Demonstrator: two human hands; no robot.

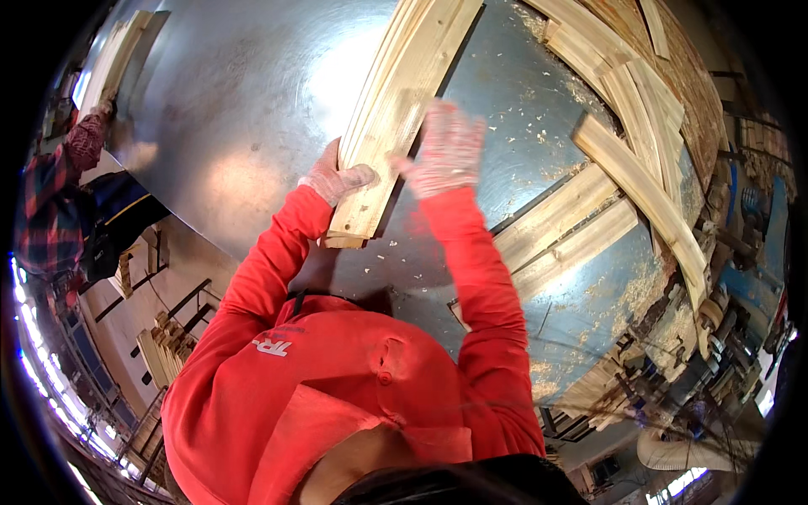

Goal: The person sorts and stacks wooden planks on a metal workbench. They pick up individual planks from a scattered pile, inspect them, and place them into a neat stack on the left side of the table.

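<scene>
A stack of long pale wooden boards (396,118) lies on the metal table in front of me, its near ends close to my chest. My left hand (337,175), in a pale knitted glove, grips the left edge of the stack, thumb on the top board. To the right of the stack, my right hand (446,150), in a red-and-white glove, is blurred by motion. Its fingers stretch out, with the thumb apart and near the boards' right edge. I see nothing held in it.
The shiny metal table (219,93) carries wood shavings. Two boards (564,227) lie at right, near a curved-looking plank (644,198) and a pile of boards (635,101). A co-worker in a plaid shirt (50,198) handles boards (118,59) at far left. Machinery (741,261) stands at far right.
</scene>
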